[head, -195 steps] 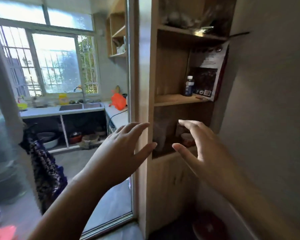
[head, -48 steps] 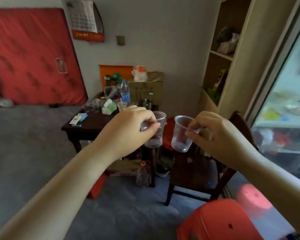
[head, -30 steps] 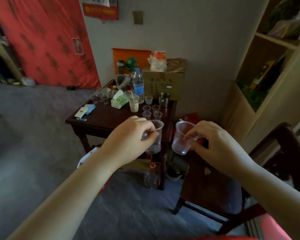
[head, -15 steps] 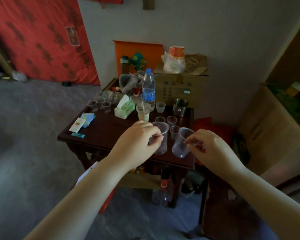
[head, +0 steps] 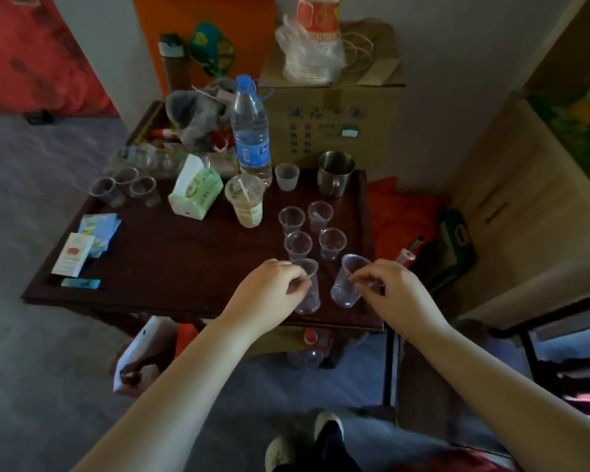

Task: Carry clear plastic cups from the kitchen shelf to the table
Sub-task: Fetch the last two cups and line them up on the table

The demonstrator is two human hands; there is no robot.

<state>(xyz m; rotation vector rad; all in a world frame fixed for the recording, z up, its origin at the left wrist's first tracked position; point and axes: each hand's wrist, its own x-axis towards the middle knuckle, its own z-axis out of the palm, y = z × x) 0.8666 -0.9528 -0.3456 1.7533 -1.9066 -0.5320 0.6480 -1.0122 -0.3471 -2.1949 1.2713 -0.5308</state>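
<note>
**Two cups over the near right corner, ready to set down**

The left hand [head: 273, 294] pinches the rim of one clear plastic cup [head: 308, 294], fingers closed on it; the right hand [head: 392, 294] holds a second clear cup [head: 347, 284] the same way, by the rim, and this one tilts slightly to the left; both cups hang over the near right part of the dark wooden table [head: 171, 253], side by side and apart; whether either base already touches the wood I cannot tell.

Just beyond them stand four clear cups [head: 312, 233] in two short rows, upright and empty; farther left sit a drink cup with a straw [head: 246, 204], a tissue pack [head: 195, 187] and a water bottle [head: 251, 131]; a steel mug [head: 335, 177] stands at the far right edge.

The step in hand looks like the set-down, the carry being all but done; the next move calls for lowering each cup straight to the bare wood on the near side of the rows, righting the tilted one first, then opening the fingers without nudging the light cups standing just beyond.
</note>
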